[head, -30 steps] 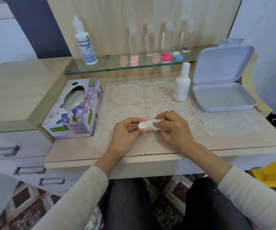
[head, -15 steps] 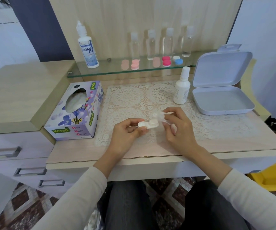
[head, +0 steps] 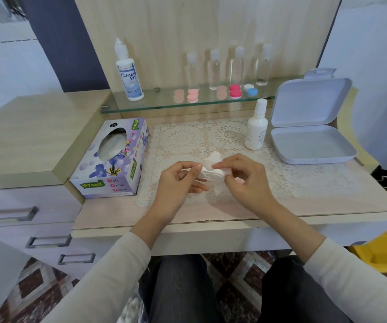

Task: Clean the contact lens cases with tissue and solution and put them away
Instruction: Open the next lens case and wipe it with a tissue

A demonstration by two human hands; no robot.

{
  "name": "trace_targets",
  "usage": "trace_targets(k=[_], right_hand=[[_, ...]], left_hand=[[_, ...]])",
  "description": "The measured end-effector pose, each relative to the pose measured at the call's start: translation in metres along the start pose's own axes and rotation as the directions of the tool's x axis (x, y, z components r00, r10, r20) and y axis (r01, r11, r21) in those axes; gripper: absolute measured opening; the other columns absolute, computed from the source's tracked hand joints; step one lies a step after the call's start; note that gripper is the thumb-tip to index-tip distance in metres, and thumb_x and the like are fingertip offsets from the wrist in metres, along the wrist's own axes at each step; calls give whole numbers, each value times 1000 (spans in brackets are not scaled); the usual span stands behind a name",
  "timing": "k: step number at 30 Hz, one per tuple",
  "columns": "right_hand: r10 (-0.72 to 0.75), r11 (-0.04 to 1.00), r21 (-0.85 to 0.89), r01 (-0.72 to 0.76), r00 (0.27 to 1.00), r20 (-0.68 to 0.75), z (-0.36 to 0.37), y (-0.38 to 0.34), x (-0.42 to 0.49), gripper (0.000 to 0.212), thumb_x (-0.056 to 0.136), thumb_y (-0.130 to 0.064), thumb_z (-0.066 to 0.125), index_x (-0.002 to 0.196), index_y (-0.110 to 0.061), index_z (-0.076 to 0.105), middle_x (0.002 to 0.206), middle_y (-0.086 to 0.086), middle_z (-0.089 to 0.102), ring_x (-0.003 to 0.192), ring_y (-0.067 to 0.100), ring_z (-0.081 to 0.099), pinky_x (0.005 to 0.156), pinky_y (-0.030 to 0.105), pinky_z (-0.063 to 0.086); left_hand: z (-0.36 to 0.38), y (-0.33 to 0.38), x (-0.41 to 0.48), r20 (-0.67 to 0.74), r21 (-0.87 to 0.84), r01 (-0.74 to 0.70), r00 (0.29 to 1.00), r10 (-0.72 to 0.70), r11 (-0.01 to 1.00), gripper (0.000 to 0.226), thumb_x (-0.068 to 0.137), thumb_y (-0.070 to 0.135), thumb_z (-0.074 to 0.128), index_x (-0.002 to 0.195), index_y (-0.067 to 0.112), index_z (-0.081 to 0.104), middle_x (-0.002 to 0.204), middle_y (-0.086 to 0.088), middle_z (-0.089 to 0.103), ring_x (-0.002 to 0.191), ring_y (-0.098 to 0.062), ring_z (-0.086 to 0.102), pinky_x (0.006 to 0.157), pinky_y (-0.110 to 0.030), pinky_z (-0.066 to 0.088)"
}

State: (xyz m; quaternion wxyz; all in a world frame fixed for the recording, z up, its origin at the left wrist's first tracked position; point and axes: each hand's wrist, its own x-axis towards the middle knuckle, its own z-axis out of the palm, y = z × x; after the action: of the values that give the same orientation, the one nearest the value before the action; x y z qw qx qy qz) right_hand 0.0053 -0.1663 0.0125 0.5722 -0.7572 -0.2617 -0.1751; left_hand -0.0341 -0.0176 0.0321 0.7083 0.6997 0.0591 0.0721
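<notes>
Fingers (head: 196, 169) of the left hand (head: 176, 183) pinch the left end of the crosswise case (head: 213, 175); right hand (head: 246, 180) pinches tissue (head: 214, 157), seemingly against its right end.

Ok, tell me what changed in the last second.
The right hand worked the tissue from lying flat across the white lens case to bunched up, poking above it. The left hand kept pinching the case's left end. Nothing was let go; tissue box, white bottle and hinged box stayed put.
</notes>
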Motion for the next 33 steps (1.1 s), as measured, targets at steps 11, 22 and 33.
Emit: trace_targets(k=[11, 22, 33], right_hand=[[43, 998, 38, -45, 997, 58, 3, -2, -10, 35, 63, -42, 73, 83, -13, 72, 79, 2, 68, 71, 7, 60, 63, 13, 45], [238, 963, 108, -246, 967, 89, -1, -8, -6, 8, 87, -9, 60, 81, -12, 64, 71, 5, 62, 61, 4, 51, 59, 16, 41], [337, 897, 256, -360, 932, 131, -4, -16, -6, 14, 90, -7, 53, 79, -12, 60, 75, 0, 61, 71, 8, 59, 69, 26, 52]], left_hand=[[1, 0, 3, -93, -47, 20, 995, -25, 999, 20, 84, 19, 64, 88, -1, 59, 65, -7, 69, 58, -18, 68, 58, -19, 54], [8, -11, -1, -11, -82, 105, 994, -106, 991, 27, 96, 18, 45, 111, 5, 63, 103, -8, 69, 90, -17, 68, 78, -21, 55], [10, -7, -1, 18, -187, 159, 987, -158, 969, 18, 92, 14, 52, 91, 8, 69, 90, -5, 72, 83, -15, 68, 76, -26, 55]])
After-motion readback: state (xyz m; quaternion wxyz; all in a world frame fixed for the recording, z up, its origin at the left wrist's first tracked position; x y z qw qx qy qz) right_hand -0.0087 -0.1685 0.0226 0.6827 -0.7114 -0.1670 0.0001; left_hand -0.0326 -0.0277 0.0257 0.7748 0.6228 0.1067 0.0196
